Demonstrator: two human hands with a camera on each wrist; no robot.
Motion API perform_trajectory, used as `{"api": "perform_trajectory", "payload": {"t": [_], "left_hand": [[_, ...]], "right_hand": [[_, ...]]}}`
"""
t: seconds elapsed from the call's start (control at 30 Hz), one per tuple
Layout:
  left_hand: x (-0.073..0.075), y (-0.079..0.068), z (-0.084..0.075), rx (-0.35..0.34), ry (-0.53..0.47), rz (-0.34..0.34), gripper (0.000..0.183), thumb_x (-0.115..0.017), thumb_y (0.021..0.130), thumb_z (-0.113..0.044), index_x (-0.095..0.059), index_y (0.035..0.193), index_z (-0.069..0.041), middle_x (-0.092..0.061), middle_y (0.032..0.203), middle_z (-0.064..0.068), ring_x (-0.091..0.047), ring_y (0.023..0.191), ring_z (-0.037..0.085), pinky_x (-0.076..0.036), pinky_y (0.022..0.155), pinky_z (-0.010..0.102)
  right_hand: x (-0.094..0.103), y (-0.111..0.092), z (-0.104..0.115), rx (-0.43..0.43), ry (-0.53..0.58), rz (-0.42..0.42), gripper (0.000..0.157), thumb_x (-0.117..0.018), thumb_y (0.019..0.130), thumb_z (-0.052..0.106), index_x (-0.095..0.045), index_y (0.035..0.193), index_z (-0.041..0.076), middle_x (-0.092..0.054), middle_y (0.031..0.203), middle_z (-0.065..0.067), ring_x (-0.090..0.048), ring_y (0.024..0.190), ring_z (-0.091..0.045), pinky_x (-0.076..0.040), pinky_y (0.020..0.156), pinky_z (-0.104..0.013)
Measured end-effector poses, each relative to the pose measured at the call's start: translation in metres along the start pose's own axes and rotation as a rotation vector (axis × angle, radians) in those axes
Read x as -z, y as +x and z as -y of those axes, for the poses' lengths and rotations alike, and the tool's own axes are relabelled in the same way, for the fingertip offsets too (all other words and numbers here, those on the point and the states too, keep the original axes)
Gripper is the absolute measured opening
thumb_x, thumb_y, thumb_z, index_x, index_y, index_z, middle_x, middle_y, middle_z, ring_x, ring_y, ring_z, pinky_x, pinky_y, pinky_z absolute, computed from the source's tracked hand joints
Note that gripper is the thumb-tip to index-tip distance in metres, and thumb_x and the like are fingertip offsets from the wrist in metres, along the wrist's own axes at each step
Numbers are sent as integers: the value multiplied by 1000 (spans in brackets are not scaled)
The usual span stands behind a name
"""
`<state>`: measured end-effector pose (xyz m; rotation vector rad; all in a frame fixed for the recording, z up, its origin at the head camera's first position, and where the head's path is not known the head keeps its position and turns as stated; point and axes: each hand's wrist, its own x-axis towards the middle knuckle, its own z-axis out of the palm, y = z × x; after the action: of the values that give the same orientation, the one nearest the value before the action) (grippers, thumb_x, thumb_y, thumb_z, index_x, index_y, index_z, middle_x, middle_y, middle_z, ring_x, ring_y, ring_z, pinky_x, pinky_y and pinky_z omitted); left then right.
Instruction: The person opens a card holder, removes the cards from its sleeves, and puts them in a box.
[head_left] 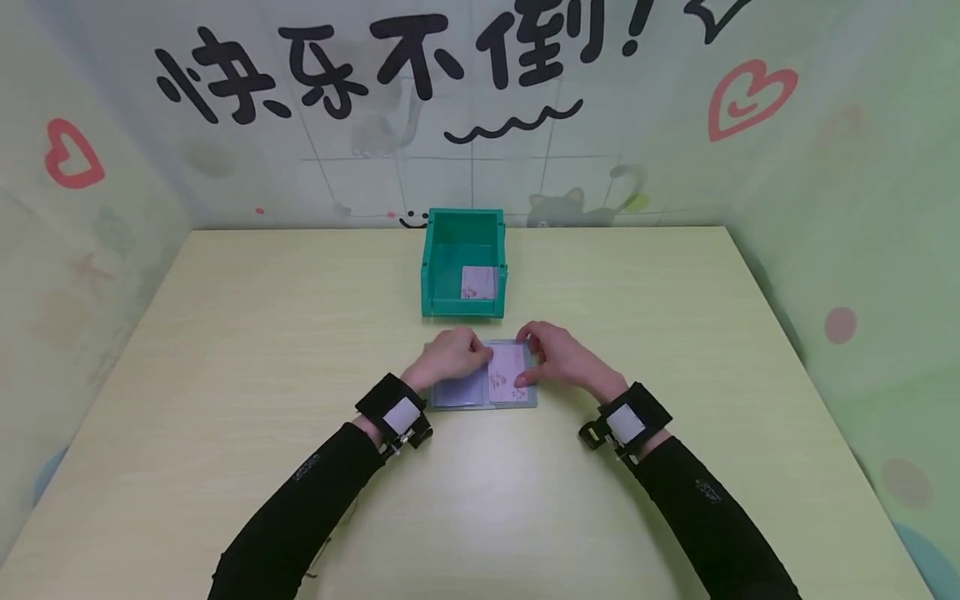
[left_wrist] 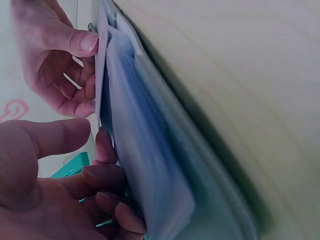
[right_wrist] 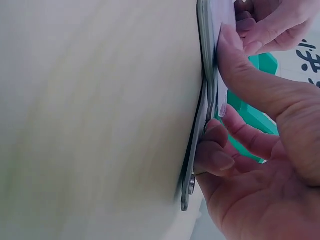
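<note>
An open card album with clear pockets lies on the table. A pale pink printed card is on its right page. My right hand pinches this card at its right edge; in the right wrist view the thumb presses its face and some fingertips touch the album cover. At the card's left edge is my left hand, with loosely bent fingers. Seen from the left wrist, its fingertips touch the edge of the clear pockets, while the thumb stands apart from the card.
A green bin stands behind the album with another pink card inside. The light wood table is bounded by printed walls at the back and sides. A metal snap sits on the album's cover.
</note>
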<state>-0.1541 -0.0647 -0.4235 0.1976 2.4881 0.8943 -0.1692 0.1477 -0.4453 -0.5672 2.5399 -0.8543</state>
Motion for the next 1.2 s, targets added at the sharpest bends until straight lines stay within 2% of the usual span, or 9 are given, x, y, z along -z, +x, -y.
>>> {"api": "perform_trajectory", "payload": {"t": [0.1,0.2,0.33,0.43,0.73,0.97,1.1,1.2], "left_hand": [[-1,-1,-1,-11,19,11,35,-59,101,-30,-69,76,-7,-49,66,0,-49,66,16,-29,57,25],[-2,-2,-3,-28,53,9,32,-60,101,-30,-73,83,-7,-55,69,2,-52,68,18,-31,58,25],[-4,-2,-2,-34,75,-9,26,-60,100,-25,-75,104,-4,-67,90,7,-54,79,19,-35,63,25],[-4,-3,-1,-16,51,-16,25,-61,100,-22,-74,109,-3,-68,99,10,-55,82,20,-36,64,24],[-1,-2,2,-8,21,-16,24,-61,100,-20,-74,104,0,-68,96,11,-54,80,19,-36,63,24],[1,-4,4,-9,8,-18,23,-62,100,-19,-74,98,0,-62,88,9,-52,75,18,-35,61,24],[0,-6,4,-38,4,-28,28,-62,99,-22,-72,83,-2,-54,72,3,-49,65,16,-31,56,23],[-2,-7,5,-57,12,-43,37,-65,98,-28,-65,68,-7,-44,59,-2,-45,57,14,-27,51,23]], "right_hand": [[1,0,2,-33,12,25,58,-88,78,23,-56,122,3,-52,97,-9,-50,94,-23,-41,80,-31],[2,0,3,-50,14,41,57,-87,78,23,-56,121,2,-50,95,-8,-49,94,-23,-40,79,-31],[3,1,4,-65,13,50,57,-87,78,23,-56,121,1,-49,94,-8,-49,93,-22,-39,78,-30],[4,1,6,-71,23,57,57,-87,79,22,-56,121,1,-49,94,-8,-48,93,-22,-39,78,-31],[3,1,9,-65,17,63,56,-86,80,22,-55,121,0,-48,95,-8,-48,94,-22,-39,79,-31],[3,2,10,-65,23,64,56,-86,80,21,-54,121,1,-48,96,-8,-47,95,-23,-39,79,-32],[3,2,9,-67,23,63,56,-86,80,21,-54,121,1,-48,97,-9,-48,95,-23,-39,79,-32],[2,2,9,-69,16,62,56,-86,80,21,-54,121,1,-48,97,-8,-47,95,-22,-39,79,-31]]}}
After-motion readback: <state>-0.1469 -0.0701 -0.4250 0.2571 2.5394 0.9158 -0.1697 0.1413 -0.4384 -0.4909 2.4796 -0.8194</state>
